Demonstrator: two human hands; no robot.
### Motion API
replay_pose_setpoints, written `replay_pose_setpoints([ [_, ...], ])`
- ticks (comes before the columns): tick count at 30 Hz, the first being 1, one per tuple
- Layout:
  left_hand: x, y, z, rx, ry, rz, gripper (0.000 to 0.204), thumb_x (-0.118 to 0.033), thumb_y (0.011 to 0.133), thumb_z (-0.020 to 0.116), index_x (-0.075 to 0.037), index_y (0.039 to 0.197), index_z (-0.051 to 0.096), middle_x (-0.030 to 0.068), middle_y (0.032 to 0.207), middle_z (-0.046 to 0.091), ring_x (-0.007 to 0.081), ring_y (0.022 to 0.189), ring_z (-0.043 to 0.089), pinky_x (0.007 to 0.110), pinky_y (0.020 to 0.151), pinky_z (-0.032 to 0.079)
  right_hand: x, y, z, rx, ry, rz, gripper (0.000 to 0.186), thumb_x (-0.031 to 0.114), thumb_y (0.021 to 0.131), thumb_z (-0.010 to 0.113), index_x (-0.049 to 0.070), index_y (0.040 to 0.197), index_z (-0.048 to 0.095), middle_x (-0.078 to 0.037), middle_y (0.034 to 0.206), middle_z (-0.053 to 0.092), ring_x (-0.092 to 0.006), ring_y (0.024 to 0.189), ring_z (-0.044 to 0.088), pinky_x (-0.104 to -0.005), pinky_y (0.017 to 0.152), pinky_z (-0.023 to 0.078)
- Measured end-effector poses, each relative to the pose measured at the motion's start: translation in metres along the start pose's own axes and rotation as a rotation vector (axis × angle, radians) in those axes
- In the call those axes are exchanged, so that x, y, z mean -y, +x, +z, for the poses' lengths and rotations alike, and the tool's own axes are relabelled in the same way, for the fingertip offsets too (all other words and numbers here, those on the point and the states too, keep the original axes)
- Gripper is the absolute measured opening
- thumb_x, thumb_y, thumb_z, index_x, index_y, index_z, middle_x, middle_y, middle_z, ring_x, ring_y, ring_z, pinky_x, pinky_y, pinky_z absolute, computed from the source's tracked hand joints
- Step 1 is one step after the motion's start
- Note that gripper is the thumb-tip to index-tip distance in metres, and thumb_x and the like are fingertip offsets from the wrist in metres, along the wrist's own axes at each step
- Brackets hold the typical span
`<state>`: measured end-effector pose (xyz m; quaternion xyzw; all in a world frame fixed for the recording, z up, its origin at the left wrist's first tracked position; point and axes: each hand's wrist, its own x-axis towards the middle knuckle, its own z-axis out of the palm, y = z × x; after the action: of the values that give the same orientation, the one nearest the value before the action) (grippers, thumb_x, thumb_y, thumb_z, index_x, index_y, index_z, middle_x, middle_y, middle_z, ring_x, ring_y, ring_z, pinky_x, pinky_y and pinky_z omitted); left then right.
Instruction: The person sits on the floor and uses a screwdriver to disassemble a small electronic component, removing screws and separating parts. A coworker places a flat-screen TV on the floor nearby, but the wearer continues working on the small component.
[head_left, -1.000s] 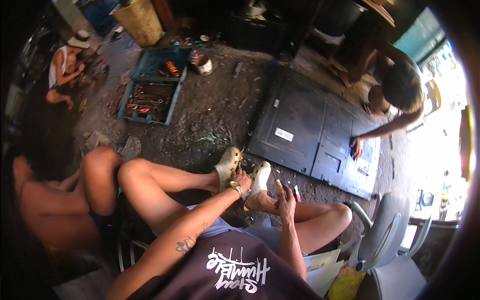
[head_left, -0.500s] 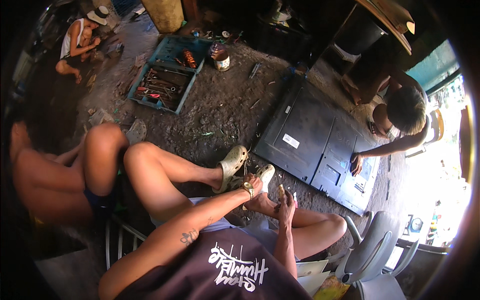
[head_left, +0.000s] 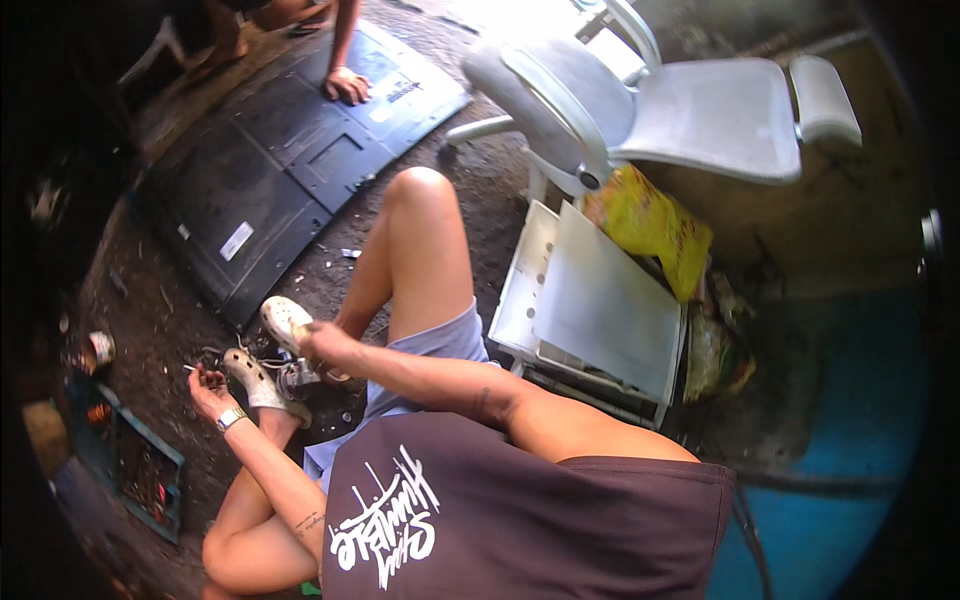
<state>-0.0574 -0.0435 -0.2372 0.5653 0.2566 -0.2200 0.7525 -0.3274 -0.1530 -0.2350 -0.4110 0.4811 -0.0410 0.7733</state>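
My left hand [head_left: 208, 392], with a watch on its wrist, is raised just left of my left clog [head_left: 252, 376]. Its fingers pinch a thin white stick [head_left: 189, 368] that looks like a cigarette. By my right clog [head_left: 284, 322], my right hand [head_left: 328, 346] is closed and slightly blurred. Something pale yellowish shows at its fingertips, too small to name. Between my feet lies a small greyish part with wires [head_left: 298, 376], partly hidden by my right arm and the clogs.
A large black flat panel [head_left: 290, 190] lies ahead, another person's hand [head_left: 347, 86] resting on it. Grey office chair [head_left: 700, 110], white metal box [head_left: 610, 300] and yellow bag [head_left: 655, 225] stand at right. A teal toolbox [head_left: 130, 450] and a can [head_left: 102, 348] are at left.
My view has swung to the right, bringing in the whole chair and white box. My hands have moved apart; the left now shows a thin white stick at its fingertips.
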Motion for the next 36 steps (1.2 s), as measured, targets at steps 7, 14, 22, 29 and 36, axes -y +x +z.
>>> replay_pose_setpoints([
  [7,0.009,-0.276,0.133,1.374,0.716,1.283,0.032,-0.020,0.094,0.064,-0.004,0.120,0.070,0.0151,0.124,0.067,0.0233,0.104,0.066,0.033,0.082,0.053,-0.022,0.000,0.024,0.077,-0.316,-0.092,0.035,0.019,0.095,0.063,0.006,0.127,0.060,-0.008,0.101,0.066,-0.0199,0.088,0.063,-0.0360,0.081,0.053],
  [14,-0.078,-0.220,0.122,0.943,0.873,0.734,0.042,-0.023,0.097,0.072,-0.005,0.135,0.065,0.0110,0.130,0.070,0.0167,0.115,0.065,0.031,0.098,0.052,-0.013,0.015,-0.024,0.111,0.115,0.051,0.060,0.003,0.087,0.062,0.012,0.143,0.042,-0.014,0.111,0.060,-0.0253,0.088,0.061,-0.0435,0.066,0.054],
  [22,-0.057,-0.109,-0.094,0.228,0.544,0.398,0.029,-0.028,0.100,0.068,-0.008,0.121,0.069,0.0053,0.110,0.074,0.0118,0.090,0.069,0.025,0.068,0.055,-0.038,0.041,0.010,-0.004,-0.992,-0.033,0.071,0.056,0.082,0.074,-0.002,0.122,0.067,-0.028,0.112,0.072,-0.0375,0.105,0.072,-0.0473,0.088,0.056],
  [29,-0.023,-0.097,-0.097,0.329,0.568,0.410,0.026,-0.024,0.101,0.067,-0.005,0.119,0.069,0.0064,0.108,0.074,0.0128,0.087,0.069,0.025,0.067,0.055,-0.095,0.087,0.038,-0.026,-0.625,0.269,0.066,0.056,0.081,0.079,-0.004,0.108,0.073,-0.019,0.098,0.075,-0.0291,0.089,0.074,-0.0397,0.075,0.058],
  [36,-0.018,-0.091,-0.092,0.308,0.556,0.343,0.027,-0.025,0.101,0.067,-0.004,0.119,0.068,0.0057,0.106,0.074,0.0103,0.083,0.068,0.023,0.066,0.054,-0.048,0.036,0.026,-0.123,-0.896,0.045,0.071,0.059,0.078,0.076,-0.001,0.114,0.072,-0.027,0.110,0.072,-0.0404,0.106,0.070,-0.0474,0.093,0.053],
])
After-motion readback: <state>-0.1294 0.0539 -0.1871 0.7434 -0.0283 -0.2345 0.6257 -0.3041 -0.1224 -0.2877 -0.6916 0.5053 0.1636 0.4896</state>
